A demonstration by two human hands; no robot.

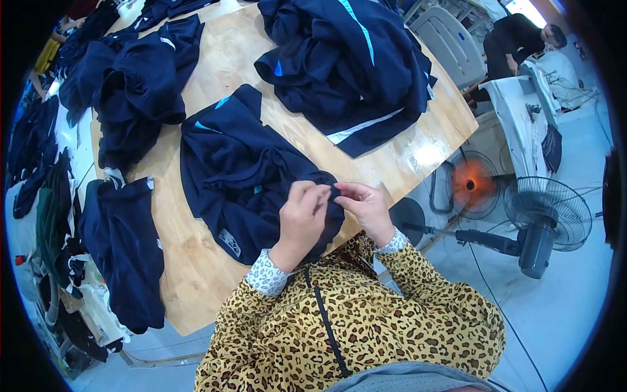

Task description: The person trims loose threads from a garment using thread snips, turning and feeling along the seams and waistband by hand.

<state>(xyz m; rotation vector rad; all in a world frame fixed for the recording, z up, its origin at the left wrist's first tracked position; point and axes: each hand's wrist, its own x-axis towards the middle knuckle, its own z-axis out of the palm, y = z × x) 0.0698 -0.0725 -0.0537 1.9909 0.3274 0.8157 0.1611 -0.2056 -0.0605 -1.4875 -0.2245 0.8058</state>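
Note:
A navy garment point(228, 157) with light blue stripes lies bunched on the wooden table point(186, 261) in front of me. My right hand point(367, 208) pinches the edge of this garment between thumb and fingertips at the table's near side. Just left of it, my left hand point(303, 219) is closed over the same garment, its fingertips pressed together. What the left fingertips hold, if anything, is too small to make out. The two hands' fingertips are close together but apart. A pale printed mark point(230, 243) shows on the cloth left of my left hand.
A large heap of navy garments point(346, 72) covers the table's far right; more navy clothes point(140, 88) lie at far left. A folded navy piece point(124, 248) hangs over the left edge. To the right stand a fan point(545, 215) and a grey chair point(447, 49). A person point(516, 42) sits beyond.

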